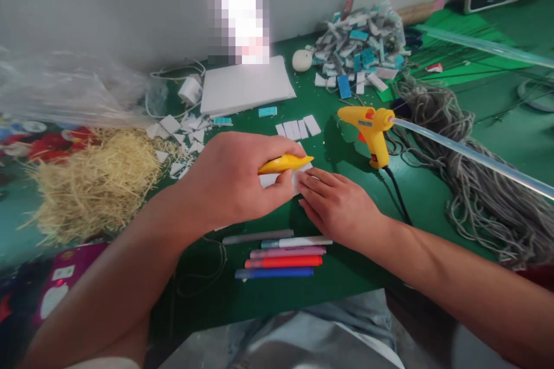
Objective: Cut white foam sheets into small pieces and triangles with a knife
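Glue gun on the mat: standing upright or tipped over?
Upright. The glue gun stands on its handle base on the green mat, nozzle pointing left, a glue stick out the back. Neither hand touches it.

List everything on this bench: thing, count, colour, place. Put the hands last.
yellow cutter: one, yellow, in the left hand, tip over the white piece
white piece: one, white, under the right fingertips
markers: five, grey, white, pink, red, blue, in a row near the front edge
glue gun: one, yellow, standing right of centre, clear stick behind
foam sheet: one, white, near the wall
cut strips heap: many, white and blue, back right
straw pile: one, tan, left
grey cord: one bundle, right
left hand: gripping the cutter
right hand: pressing the white piece
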`<state>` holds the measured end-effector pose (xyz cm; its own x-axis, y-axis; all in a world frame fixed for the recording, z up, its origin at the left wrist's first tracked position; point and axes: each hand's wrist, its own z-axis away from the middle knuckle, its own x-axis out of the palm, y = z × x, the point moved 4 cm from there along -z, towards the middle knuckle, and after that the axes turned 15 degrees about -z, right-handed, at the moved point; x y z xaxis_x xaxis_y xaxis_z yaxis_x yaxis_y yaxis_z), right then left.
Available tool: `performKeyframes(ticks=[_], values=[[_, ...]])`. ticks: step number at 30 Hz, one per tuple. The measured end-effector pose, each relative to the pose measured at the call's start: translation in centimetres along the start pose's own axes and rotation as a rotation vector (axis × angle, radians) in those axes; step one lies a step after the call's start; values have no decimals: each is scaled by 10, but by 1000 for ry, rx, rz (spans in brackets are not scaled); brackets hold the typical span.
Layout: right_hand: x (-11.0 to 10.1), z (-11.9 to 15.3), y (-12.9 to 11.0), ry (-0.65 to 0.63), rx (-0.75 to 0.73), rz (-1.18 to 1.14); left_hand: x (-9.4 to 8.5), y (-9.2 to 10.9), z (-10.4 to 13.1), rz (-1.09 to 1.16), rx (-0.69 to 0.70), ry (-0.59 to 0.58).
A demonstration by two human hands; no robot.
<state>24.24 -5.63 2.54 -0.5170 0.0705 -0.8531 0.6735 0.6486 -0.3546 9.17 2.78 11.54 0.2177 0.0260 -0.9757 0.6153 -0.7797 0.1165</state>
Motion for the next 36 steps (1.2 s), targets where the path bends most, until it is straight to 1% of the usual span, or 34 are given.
performKeyframes(ticks=[4, 9, 11, 14, 17, 20, 22, 25, 28, 32, 36], values=[[0, 0, -1, 7, -8, -8, -4, 6, -12, -63, 19, -14], [-2, -2, -2, 33, -25, 37, -4, 8, -29, -93, 43, -52], [-3, -2, -3, 54, -35, 45, -4, 9, -33, -72, 32, -42], [-4, -2, -3, 74, -55, 40, -2, 9, -38, 34, 2, 5], [-2, -1, -2, 51, -28, 40, 7, 7, -39, 149, -26, 73], [0, 0, -1, 38, -16, 58, 22, 2, -37, 212, -47, 166], [-1, 0, -2, 55, -36, 68, 31, -4, -35, 237, -72, 235], [-3, 0, -3, 95, -57, 70, 41, -11, -31, 261, -35, 303], [-1, 0, -2, 83, -43, 55, 51, -16, -29, 306, 39, 268], [4, 2, 0, 41, -15, 22, 62, -20, -25, 347, 89, 205], [5, 2, -1, 66, -32, 57, 68, -21, -17, 407, 103, 217]])
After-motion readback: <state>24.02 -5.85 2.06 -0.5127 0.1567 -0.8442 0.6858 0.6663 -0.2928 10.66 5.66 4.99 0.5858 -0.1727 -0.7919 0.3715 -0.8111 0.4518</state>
